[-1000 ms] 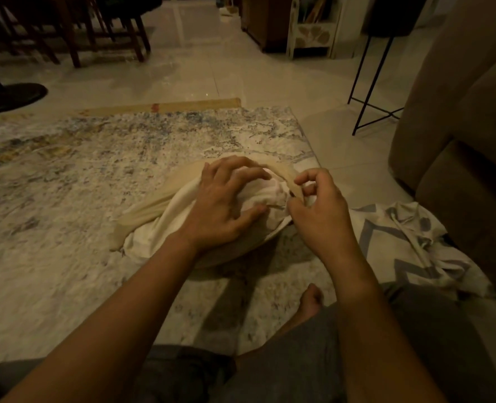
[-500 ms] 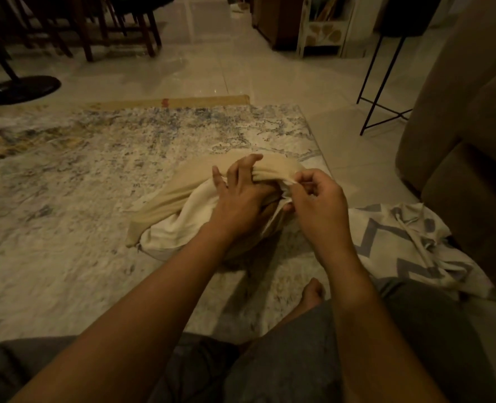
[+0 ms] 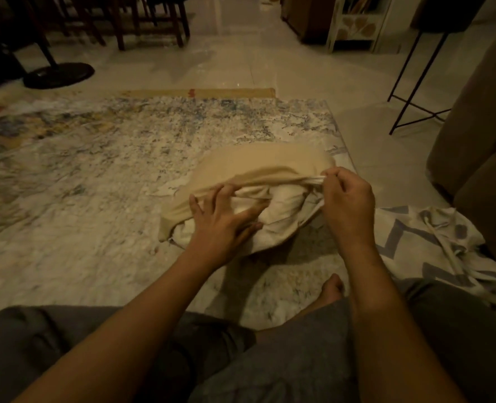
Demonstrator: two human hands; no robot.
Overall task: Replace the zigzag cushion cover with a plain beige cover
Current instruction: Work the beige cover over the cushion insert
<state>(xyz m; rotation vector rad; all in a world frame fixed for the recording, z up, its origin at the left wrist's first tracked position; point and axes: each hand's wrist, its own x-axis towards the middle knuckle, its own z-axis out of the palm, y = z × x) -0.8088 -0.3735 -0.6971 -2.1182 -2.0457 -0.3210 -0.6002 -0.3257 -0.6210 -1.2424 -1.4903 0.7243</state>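
the cushion, white and crumpled, was seen on the mottled rug in front of the seated person, half covered by the beige cover. the cover was draped over the cushion's far side, from about 9 o'clock round to 2 o'clock, while the near side was left bare.

the left hand was laid flat and spread wide on the cushion's near left part, fingers fanned and pressed into the white fabric, the fingertips reaching up to the cover's open edge. nothing was gripped by it; the cushion was only pressed.

the right hand was held at the cushion's 3 o'clock end, curled nearly closed, with the cover's hem pinched between thumb and forefinger and pulled taut toward the right. the remaining fingers were folded in loosely.

the zigzag cover was seen crumpled on the floor at 4 o'clock from the cushion, just beside the right forearm and close to the brown sofa, apart from the cushion itself.
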